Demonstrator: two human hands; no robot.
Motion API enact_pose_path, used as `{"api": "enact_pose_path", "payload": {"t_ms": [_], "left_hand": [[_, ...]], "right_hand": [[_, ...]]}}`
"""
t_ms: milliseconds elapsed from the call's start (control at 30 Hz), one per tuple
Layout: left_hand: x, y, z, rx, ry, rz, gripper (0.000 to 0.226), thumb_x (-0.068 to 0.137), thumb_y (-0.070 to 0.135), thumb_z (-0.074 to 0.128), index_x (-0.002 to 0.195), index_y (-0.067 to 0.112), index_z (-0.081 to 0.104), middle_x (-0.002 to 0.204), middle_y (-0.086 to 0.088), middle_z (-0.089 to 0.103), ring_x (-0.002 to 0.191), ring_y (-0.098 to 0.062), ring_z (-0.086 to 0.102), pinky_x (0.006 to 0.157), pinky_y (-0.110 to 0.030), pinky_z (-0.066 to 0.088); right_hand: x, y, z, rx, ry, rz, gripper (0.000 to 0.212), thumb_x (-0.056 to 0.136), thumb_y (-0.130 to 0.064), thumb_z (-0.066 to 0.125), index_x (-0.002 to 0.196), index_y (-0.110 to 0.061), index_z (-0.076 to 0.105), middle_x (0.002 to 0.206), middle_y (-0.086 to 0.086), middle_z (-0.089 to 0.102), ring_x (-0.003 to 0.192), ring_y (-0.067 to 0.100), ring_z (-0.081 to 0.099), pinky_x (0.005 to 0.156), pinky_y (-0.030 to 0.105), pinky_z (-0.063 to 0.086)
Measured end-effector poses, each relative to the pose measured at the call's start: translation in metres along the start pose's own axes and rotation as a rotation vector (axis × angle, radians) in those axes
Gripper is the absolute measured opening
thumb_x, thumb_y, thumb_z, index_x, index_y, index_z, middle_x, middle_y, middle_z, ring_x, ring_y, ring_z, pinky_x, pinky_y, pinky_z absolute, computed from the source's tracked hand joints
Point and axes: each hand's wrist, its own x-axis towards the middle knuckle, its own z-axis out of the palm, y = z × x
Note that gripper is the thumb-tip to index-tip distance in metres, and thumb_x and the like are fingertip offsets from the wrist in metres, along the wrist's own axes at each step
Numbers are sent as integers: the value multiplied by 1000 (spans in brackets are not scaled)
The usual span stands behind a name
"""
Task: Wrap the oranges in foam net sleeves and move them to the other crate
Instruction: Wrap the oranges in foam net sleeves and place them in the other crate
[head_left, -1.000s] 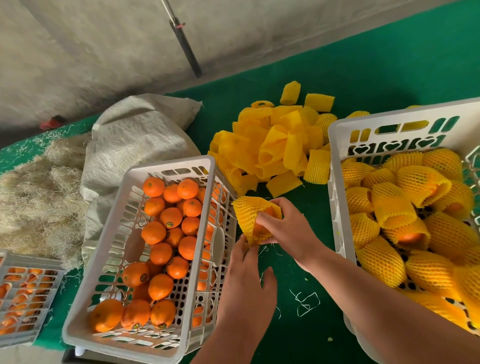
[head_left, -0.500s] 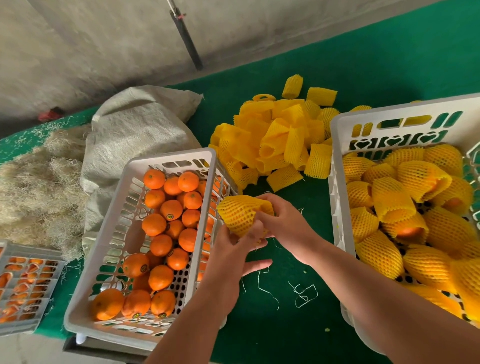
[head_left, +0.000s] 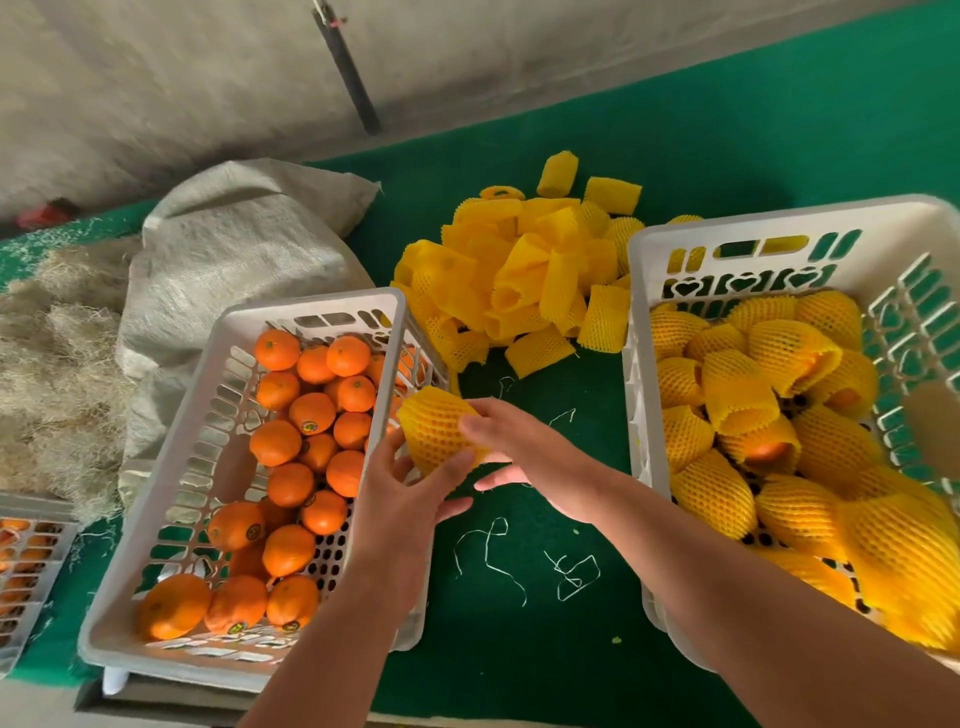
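Between the two crates: both hands meet over the green bench (head_left: 519, 649).
Wrapped orange: a yellow foam net sleeve (head_left: 434, 428) covers it, so the orange inside is hidden. Both hands hold it up off the bench.
Left hand (head_left: 400, 514): its thumb and fingers curl up round the near side of the net sleeve.
Right hand (head_left: 535, 457): its thumb lies on top of the net sleeve and its fingers reach under it.
Left crate (head_left: 156, 582): just left of the left hand. Bare oranges (head_left: 291, 447) lie in it.
Right crate (head_left: 644, 395): to the right of the right hand. Oranges in yellow nets (head_left: 711, 499) lie in it.
Empty sleeves (head_left: 530, 275): a yellow heap on the bench, past the hands.
Sack (head_left: 228, 260): grey, past the left crate.
White threads (head_left: 571, 571): on the bench, below the right hand.
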Motion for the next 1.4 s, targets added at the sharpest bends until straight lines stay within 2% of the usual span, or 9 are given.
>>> {"api": "enact_pose_path", "payload": {"t_ms": [200, 300, 467, 567, 700, 800, 933, 1267, 1400], "left_hand": [[-10, 1, 9, 292, -166, 177, 85, 77, 36, 88, 150, 33, 43, 121, 4, 73, 103, -16, 75, 77, -42, 64], [-11, 4, -8, 766, -98, 380, 71, 80, 61, 74, 143, 38, 51, 129, 15, 67, 114, -4, 66, 86, -41, 62], [1, -15, -50, 1337, 50, 654, 63, 84, 48, 71, 139, 21, 59, 154, -10, 41, 148, -32, 32, 107, -66, 43], [8, -44, -68, 1346, 41, 517, 76, 81, 44, 81, 147, 25, 49, 167, -6, 17, 156, -35, 13, 110, -71, 36], [7, -72, -77, 1401, 26, 528, 75, 80, 44, 83, 145, 22, 53, 172, 3, -5, 155, -35, 15, 102, -68, 47], [10, -75, -75, 1411, 63, 562, 74, 76, 46, 85, 141, 25, 55, 172, 8, -8, 150, -38, 23, 90, -67, 55], [14, -77, -77, 1402, 55, 559, 70, 76, 45, 84, 138, 25, 58, 172, 7, -6, 148, -41, 26, 93, -67, 54], [11, -73, -75, 1334, 52, 532, 66, 78, 46, 84, 137, 30, 59, 169, 17, -12, 151, -39, 25, 96, -64, 54], [9, -75, -77, 1321, 46, 527, 65, 80, 48, 81, 138, 29, 59, 169, 17, -16, 152, -35, 22, 99, -62, 53]], "right_hand": [[-22, 2, -9, 26, 218, -44, 48, 83, -57, 81, 122, -42, 57, 114, -12, 73, 104, 12, 74, 88, 41, 64], [-53, -6, -32, 136, 350, -90, 49, 84, -54, 79, 124, -37, 57, 115, -6, 75, 101, 19, 76, 81, 36, 64], [-112, -13, -86, 276, 693, -200, 50, 86, -47, 76, 129, -32, 56, 112, -9, 77, 95, 30, 78, 73, 30, 63], [-120, -10, -122, 296, 909, -170, 46, 88, -56, 75, 126, -40, 54, 106, -9, 78, 93, 25, 79, 72, 30, 63], [-95, 4, -167, 194, 1089, 23, 82, 87, -56, 77, 153, -27, 38, 120, 6, 70, 80, 17, 77, 65, 28, 61], [-64, 7, -186, 31, 1095, 65, 99, 85, -54, 81, 162, -27, 24, 144, 7, 56, 95, 20, 73, 63, 26, 61], [-24, 1, -198, -210, 1070, 82, 88, 85, -48, 83, 154, -22, 35, 137, 8, 59, 113, 34, 67, 92, 53, 61], [5, 10, -191, -224, 1014, 177, 96, 90, -27, 80, 165, -21, 20, 160, 15, 40, 122, 36, 62, 92, 51, 61], [-26, 10, -168, -313, 1036, 167, 85, 96, -33, 73, 165, -23, 23, 166, 9, 33, 146, 37, 41, 109, 49, 50]]}}
